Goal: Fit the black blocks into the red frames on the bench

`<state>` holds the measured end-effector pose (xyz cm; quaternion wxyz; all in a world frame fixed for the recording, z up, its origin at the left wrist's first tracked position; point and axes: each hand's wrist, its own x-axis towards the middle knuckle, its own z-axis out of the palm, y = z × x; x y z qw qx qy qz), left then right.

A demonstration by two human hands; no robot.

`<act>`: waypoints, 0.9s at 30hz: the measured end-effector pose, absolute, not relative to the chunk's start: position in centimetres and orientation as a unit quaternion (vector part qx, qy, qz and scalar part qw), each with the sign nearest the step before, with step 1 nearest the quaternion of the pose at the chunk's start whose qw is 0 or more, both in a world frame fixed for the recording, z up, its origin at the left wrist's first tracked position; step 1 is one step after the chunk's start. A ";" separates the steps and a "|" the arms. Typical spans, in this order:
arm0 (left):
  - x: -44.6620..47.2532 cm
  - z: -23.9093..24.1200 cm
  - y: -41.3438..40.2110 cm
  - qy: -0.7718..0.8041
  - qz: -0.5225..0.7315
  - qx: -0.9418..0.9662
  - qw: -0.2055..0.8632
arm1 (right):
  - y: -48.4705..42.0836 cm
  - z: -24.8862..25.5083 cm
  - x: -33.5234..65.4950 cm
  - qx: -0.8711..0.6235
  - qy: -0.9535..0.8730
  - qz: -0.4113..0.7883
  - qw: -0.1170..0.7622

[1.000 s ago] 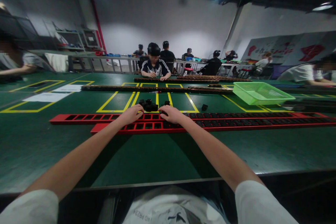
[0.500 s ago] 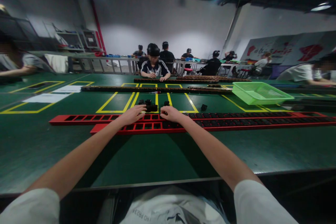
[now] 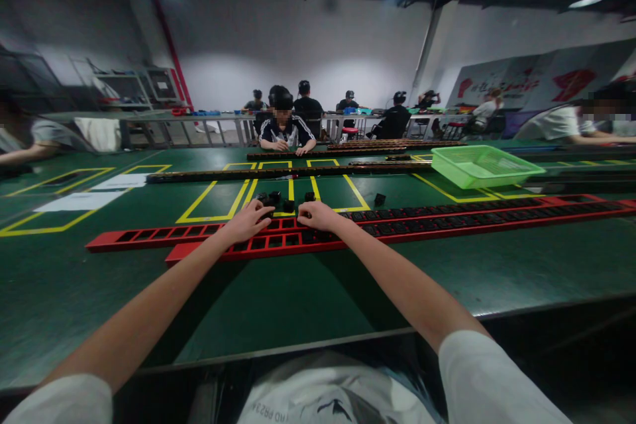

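Note:
My left hand (image 3: 248, 220) is over the far red slotted rail (image 3: 106, 240), its fingers bent beside a cluster of small black square blocks (image 3: 274, 197). Something dark shows under those fingertips, but I cannot make it out. One black block (image 3: 289, 206) lies between my hands. Curled with thumb and fingers together, my right hand (image 3: 318, 216) rests above the same rail, where the filled slots begin; anything in its fingers is hidden. The near red rail (image 3: 186, 252) lies alongside, with open slots at left and black pieces in its slots to the right.
Another black block (image 3: 379, 199) lies beyond the rails. Farther off are a green basket (image 3: 484, 169), long dark strips (image 3: 209, 175) and white papers (image 3: 82, 201). Yellow tape (image 3: 199, 202) marks the green table (image 3: 318, 291). A person (image 3: 283, 129) works across from me.
The whole view has shifted slightly left and tilted. My left hand has drawn a little back from the black blocks, one of which now stands apart. My right hand stays over the rail.

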<state>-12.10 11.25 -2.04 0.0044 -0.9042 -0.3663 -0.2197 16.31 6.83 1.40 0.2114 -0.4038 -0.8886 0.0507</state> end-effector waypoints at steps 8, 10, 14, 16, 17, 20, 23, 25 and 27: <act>-12.3 -2.7 11.9 -0.363 -0.189 -0.911 -0.050 | 6.5 1.5 16.3 -0.411 -0.885 0.057 0.210; -12.2 -2.7 12.1 -0.370 -0.193 -0.907 -0.056 | 6.6 1.5 16.3 -0.411 -0.885 0.057 0.209; -12.1 -2.7 12.0 -0.366 -0.213 -0.904 -0.059 | 6.8 1.3 16.3 -0.417 -0.883 0.055 0.210; -12.1 -2.6 11.8 -0.368 -0.222 -0.901 -0.054 | 6.7 1.3 16.3 -0.416 -0.883 0.058 0.210; -12.1 -2.6 11.6 -0.374 -0.225 -0.898 -0.050 | 6.7 1.3 16.3 -0.416 -0.883 0.060 0.210; -12.0 -2.4 11.3 -0.397 -0.221 -0.889 -0.044 | 6.5 1.5 16.3 -0.423 -0.881 0.067 0.203; -12.0 -2.3 11.1 -0.400 -0.230 -0.886 -0.044 | 6.4 1.6 16.2 -0.433 -0.876 0.079 0.199; -12.0 -2.2 11.2 -0.394 -0.238 -0.887 -0.046 | 6.4 1.7 16.3 -0.436 -0.873 0.091 0.199; -12.0 -2.2 11.3 -0.395 -0.238 -0.886 -0.049 | 6.4 1.7 16.3 -0.440 -0.871 0.101 0.194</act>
